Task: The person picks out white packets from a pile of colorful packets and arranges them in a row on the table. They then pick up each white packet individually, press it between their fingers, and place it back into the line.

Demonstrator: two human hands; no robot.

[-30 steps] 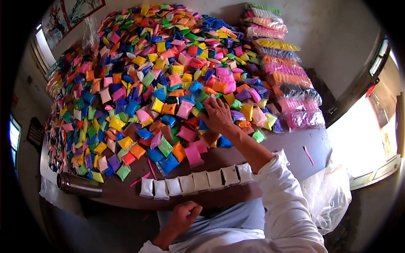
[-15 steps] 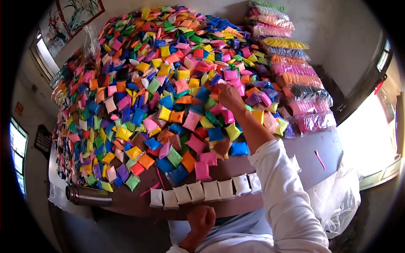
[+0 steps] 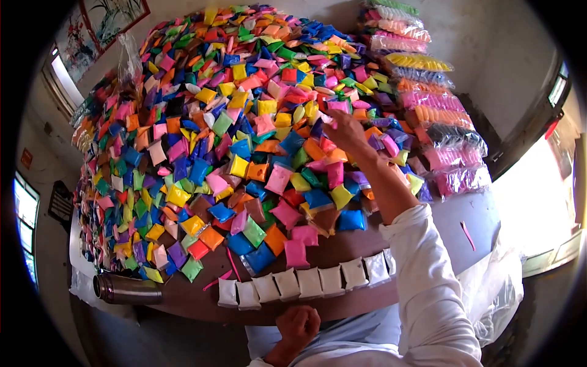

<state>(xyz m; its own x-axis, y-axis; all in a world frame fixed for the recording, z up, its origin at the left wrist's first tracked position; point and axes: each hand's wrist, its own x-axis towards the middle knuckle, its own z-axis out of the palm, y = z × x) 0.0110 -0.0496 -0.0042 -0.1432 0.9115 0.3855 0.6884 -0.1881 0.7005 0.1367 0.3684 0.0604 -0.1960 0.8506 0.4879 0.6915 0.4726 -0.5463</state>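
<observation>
My right hand (image 3: 345, 131) is stretched out over a large heap of small coloured packets (image 3: 278, 177). Its fingers are bent and closed among the packets, right at a pale piece by the fingertips, and I cannot tell what they grip. A pink packet (image 3: 338, 106) lies just beyond them. Close to my body, my left hand (image 3: 298, 324) is curled into a fist at the table's near edge. In front of it runs a row of white packets (image 3: 265, 288), laid side by side; my right sleeve covers the row's right end.
Clear bags of sorted packets (image 3: 449, 157) are stacked along the right side. A metal flask (image 3: 128, 289) lies at the near left. Thin pink strips (image 3: 232, 263) rest beside the white row, and another strip (image 3: 468, 236) is at the right. A clear plastic bag (image 3: 495, 293) hangs at the right edge.
My right hand has moved a little farther out and to the right over the heap. My left fist has shifted slightly right and down. The row of white packets looks the same.
</observation>
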